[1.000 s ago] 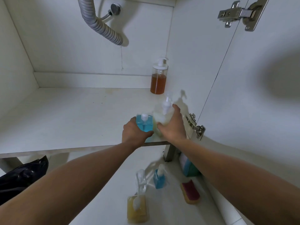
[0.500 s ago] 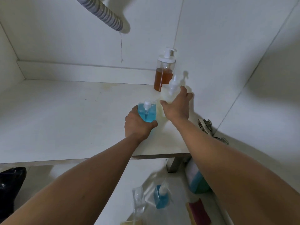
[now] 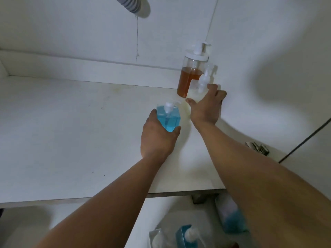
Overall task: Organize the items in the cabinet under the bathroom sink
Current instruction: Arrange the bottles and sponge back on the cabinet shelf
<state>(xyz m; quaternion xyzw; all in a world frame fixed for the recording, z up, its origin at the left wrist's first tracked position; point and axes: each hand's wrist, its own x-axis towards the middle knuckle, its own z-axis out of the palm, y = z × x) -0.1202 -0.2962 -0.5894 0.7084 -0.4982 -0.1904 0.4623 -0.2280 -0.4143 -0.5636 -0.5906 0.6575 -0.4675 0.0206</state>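
The right hand [image 3: 206,108] has moved the pale bottle [image 3: 203,83] back beside the amber bottle [image 3: 188,81]. The left hand [image 3: 157,138] has advanced the blue bottle [image 3: 168,119].

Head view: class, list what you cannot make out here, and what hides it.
All in the head view.
- Pale pump bottle: its body, behind the right hand.
- Blue bottle: its base, inside the left hand's grip.
- Drain hose: cut off by the top edge.
- Floor bottles: blurred, cut by the bottom edge.

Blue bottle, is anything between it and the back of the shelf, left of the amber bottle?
Nothing visible does. The shelf behind the blue bottle looks bare to the wall; the right hand and its pale bottle are off right, by the amber bottle.
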